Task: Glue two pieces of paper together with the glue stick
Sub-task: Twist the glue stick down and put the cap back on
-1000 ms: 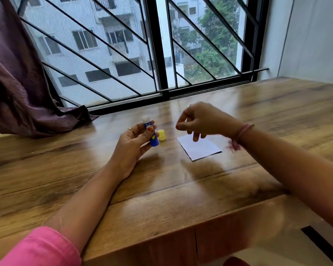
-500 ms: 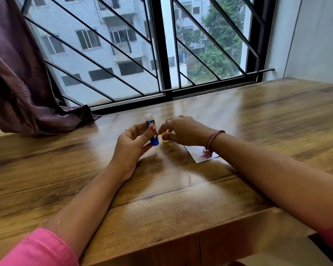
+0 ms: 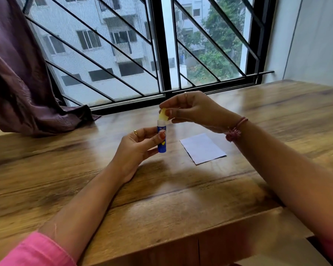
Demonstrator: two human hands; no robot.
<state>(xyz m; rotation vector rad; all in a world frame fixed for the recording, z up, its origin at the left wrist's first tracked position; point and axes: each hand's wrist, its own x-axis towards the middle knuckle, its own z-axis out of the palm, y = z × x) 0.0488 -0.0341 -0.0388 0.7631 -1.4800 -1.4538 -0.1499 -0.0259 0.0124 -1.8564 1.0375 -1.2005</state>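
My left hand [image 3: 138, 148] holds a blue glue stick [image 3: 161, 138] upright above the wooden table [image 3: 161, 198]. My right hand [image 3: 192, 109] pinches the yellow cap [image 3: 163, 115] at the white top of the stick, tilted against it. A white piece of paper [image 3: 203, 148] lies flat on the table to the right of the glue stick, under my right wrist. I cannot tell whether it is one sheet or two stacked.
A barred window [image 3: 161, 54] runs along the table's far edge. A purple curtain [image 3: 17, 73] hangs at the left and drapes onto the tabletop. A white wall [image 3: 315, 41] stands at the right. The table's front edge is close to me.
My right hand went left to the yellow cap lying on the table, picked it up and brought it to the top of the glue stick. My left hand raised the stick slightly.
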